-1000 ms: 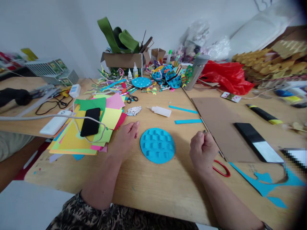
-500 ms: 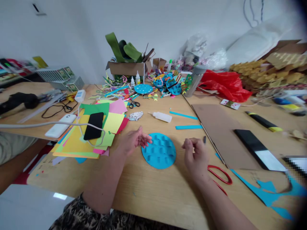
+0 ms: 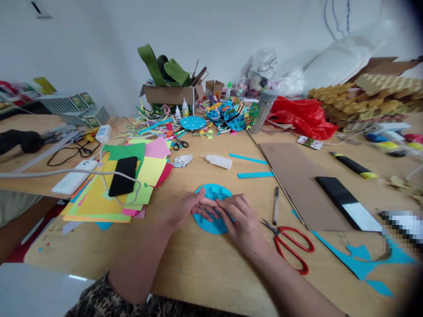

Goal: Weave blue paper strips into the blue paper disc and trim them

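A round blue paper disc [image 3: 214, 227] with several small raised paper flaps lies on the table in front of me. Over it is my left hand [image 3: 193, 207], palm turned up and fingers stretched out. My right hand [image 3: 243, 218] meets it from the right, its fingertips pressed together at the tip of a left finger. Anything between those fingertips is hidden or too small to see. Beyond the disc lie a white glue bottle [image 3: 219, 161] on its side and two blue paper strips [image 3: 255, 175]. Red-handled scissors [image 3: 292, 246] and a pen [image 3: 276, 206] rest beside my right hand.
Coloured paper sheets [image 3: 95, 207] with a black phone [image 3: 123, 176] on top are at left, a cable across them. A cardboard sheet [image 3: 294, 189] and blue paper scraps [image 3: 361, 266] lie at right. Toward the wall stand a box [image 3: 170, 93] and a steel bottle [image 3: 262, 112].
My right hand has moved left to meet my left hand over the disc, leaving the scissors and pen in fuller view. The camera view has shifted slightly right.
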The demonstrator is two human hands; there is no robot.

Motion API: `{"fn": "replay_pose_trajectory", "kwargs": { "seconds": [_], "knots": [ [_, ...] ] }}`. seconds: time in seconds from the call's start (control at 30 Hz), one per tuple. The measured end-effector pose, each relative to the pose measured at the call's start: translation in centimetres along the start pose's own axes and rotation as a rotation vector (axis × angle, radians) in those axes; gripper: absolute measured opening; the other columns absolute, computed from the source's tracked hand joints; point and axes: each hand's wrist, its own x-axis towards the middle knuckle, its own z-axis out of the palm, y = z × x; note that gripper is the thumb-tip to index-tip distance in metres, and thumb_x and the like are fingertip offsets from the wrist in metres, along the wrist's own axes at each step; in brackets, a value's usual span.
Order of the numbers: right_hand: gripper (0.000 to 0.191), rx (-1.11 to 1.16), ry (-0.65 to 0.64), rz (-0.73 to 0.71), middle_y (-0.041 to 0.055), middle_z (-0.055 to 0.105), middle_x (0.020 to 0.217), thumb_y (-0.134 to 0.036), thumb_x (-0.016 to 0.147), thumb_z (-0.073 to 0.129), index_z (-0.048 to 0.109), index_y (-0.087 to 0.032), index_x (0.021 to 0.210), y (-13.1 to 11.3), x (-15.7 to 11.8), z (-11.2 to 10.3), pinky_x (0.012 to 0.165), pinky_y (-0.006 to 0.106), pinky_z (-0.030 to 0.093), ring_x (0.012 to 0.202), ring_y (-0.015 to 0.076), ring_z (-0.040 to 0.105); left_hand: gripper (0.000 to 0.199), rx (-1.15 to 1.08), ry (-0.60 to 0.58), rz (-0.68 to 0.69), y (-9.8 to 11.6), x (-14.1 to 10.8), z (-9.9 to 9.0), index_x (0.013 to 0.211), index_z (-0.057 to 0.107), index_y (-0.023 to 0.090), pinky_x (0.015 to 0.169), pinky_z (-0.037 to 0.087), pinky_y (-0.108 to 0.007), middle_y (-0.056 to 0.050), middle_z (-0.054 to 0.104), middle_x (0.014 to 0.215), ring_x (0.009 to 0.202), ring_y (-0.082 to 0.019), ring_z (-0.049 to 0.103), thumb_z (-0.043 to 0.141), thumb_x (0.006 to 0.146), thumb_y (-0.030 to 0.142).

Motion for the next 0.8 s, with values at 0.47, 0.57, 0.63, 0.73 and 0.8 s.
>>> {"fn": "replay_pose_trajectory", "kwargs": {
  "seconds": [0.47,0.57,0.63,0.73,0.8],
  "knots": [
    [0.021,0.236,0.023,0.115,0.0033,0.064,0.079,-0.012,0.085,0.058,0.068,-0.024,0.098,0.1,-0.1,-0.4,0.066,0.034,0.05,0.074,0.017,0.058,0.062,0.053,-0.037,0.059,0.8,-0.7,0.3,0.083,0.073,0.012,0.082,0.049,-0.044,-0.016,0.072,0.085,0.084,-0.029,0.067,0.044,0.083,0.066],
    [0.016,0.237,0.049,0.139,0.0033,0.065,0.077,-0.013,0.085,0.057,0.067,-0.023,0.092,0.4,-0.1,-0.6,0.066,0.034,0.05,0.074,0.0174,0.059,0.061,0.062,-0.068,0.057,0.8,-0.9,0.2,0.088,0.073,0.013,0.084,0.048,-0.043,-0.016,0.072,0.09,0.086,-0.028,0.068,0.041,0.085,0.065],
    [0.014,0.213,0.076,0.198,0.0038,0.066,0.079,-0.015,0.086,0.055,0.066,-0.023,0.091,0.7,-0.1,-0.9,0.068,0.034,0.049,0.076,0.0182,0.06,0.054,0.084,-0.081,0.071,0.9,-0.9,0.0,0.093,0.072,0.014,0.086,0.048,-0.041,-0.015,0.072,0.094,0.089,-0.026,0.067,0.044,0.086,0.06],
    [0.011,0.206,0.18,0.378,0.0044,0.065,0.082,-0.022,0.09,0.051,0.062,-0.022,0.088,1.3,-0.2,-1.4,0.071,0.034,0.047,0.081,0.0188,0.06,0.031,0.135,0.059,0.157,0.8,-0.8,-0.5,0.085,0.069,0.016,0.078,0.05,-0.033,-0.01,0.072,0.086,0.082,-0.02,0.067,0.06,0.083,0.045],
    [0.015,0.229,0.266,0.488,0.0037,0.063,0.079,-0.027,0.092,0.048,0.058,-0.021,0.083,1.5,-0.1,-1.8,0.071,0.032,0.046,0.079,0.018,0.059,0.022,0.134,0.21,0.232,0.7,-0.6,-0.8,0.075,0.064,0.016,0.07,0.049,-0.029,-0.004,0.068,0.074,0.072,-0.016,0.065,0.065,0.081,0.037]
  ]
}}
